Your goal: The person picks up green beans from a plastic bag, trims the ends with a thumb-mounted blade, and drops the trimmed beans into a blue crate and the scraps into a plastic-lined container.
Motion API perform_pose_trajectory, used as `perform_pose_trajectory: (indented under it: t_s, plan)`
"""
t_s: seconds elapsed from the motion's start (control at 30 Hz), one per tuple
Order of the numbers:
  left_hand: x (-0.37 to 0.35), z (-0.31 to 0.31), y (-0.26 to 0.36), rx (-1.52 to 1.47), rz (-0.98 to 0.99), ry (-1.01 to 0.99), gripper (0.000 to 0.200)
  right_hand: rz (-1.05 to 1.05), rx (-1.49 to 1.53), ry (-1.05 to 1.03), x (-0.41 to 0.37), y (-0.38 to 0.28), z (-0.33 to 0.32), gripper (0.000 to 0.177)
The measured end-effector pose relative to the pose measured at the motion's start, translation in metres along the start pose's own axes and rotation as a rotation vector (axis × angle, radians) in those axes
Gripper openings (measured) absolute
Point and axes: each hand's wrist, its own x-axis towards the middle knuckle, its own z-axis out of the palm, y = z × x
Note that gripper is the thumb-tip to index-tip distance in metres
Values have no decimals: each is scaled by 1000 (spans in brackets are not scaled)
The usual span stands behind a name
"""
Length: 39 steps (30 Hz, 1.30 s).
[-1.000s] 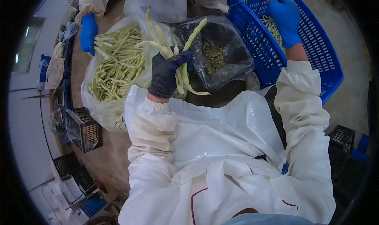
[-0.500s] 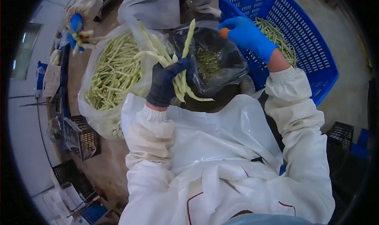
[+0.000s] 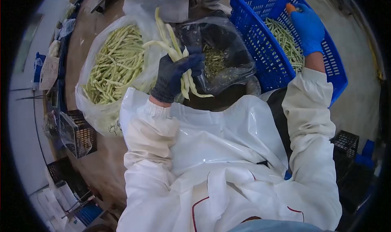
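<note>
My left hand [image 3: 179, 75], in a dark glove, is closed around a small bunch of pale green bean pods [image 3: 173, 55]. The pods stick out above and below the fist. My right hand [image 3: 308, 30], in a blue glove, is over the right part of the blue crate [image 3: 260, 49], its fingers drawn together. A small orange piece [image 3: 290, 8] shows at its fingertips; I cannot tell what it is. Under and left of that hand, green bean pods [image 3: 283, 40] lie in the crate.
A clear plastic bag full of bean pods [image 3: 116, 65] stands on the left. Between it and the crate, a dark plastic-lined container [image 3: 240, 67] holds green scraps [image 3: 214, 61]. A white apron [image 3: 220, 130] covers my lap. Black crates [image 3: 81, 136] stand farther left.
My right hand has moved right, from beside the dark container to over the crate. My left hand keeps its pods, with fewer showing. The other person's blue glove at upper left is out of view.
</note>
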Motion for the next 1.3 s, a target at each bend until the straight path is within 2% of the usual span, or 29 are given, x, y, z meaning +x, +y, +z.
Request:
perform_pose_trajectory:
  t_s: [0.1,0.17,0.23,0.3,0.4,0.43,0.5,0.53,0.63,0.73,0.8,0.83,0.87,0.97,1.03,1.07,1.13,1.27,1.3]
  plan:
    - [-1,5,-2,23,-34,-55,31,-165,-48,-140,-12,1,21,24]
    - [1,11,-8,66,-43,-88,30,-352,478,-273,-41,-37,34,24]
    - [4,14,-17,116,-23,-122,28,-569,747,-697,-69,-73,36,32]
    - [3,18,-16,271,-17,-110,27,-773,782,-833,-94,-105,22,33]
    - [0,19,-14,410,20,-98,26,-835,651,-911,-103,-111,26,33]
    - [-2,18,-12,441,36,-95,26,-855,655,-844,-105,-112,26,28]
    - [-5,21,0,758,68,-74,26,-895,659,-710,-108,-112,26,21]
    - [-7,21,3,916,84,-62,27,-889,606,-739,-108,-113,25,21]
    - [-3,11,-16,1083,344,-28,25,-823,527,-804,-110,-117,21,20]
    - [-5,13,-20,755,437,88,24,-621,663,-845,-114,-125,22,18]
    - [-4,10,-14,800,494,85,23,-430,832,-906,-114,-129,26,18]
    - [-4,6,-10,821,523,85,23,-455,782,-836,-113,-129,28,19]
    - [1,-6,-8,1194,628,137,21,-482,732,-769,-110,-128,31,19]
    - [1,-6,14,395,644,287,21,-517,507,-612,-95,-110,54,21]
    - [-2,-27,35,463,697,384,20,-484,314,-524,-81,-98,56,23]
    - [-6,-35,42,294,756,380,19,-442,212,-484,-73,-93,52,24]
    - [-14,-63,59,227,730,505,22,-347,76,-442,-58,-67,67,26]
    - [-24,-83,74,107,728,545,23,-284,3,-615,-48,-55,76,27]
    - [-25,-81,74,80,723,564,23,-364,88,-553,-51,-57,81,27]
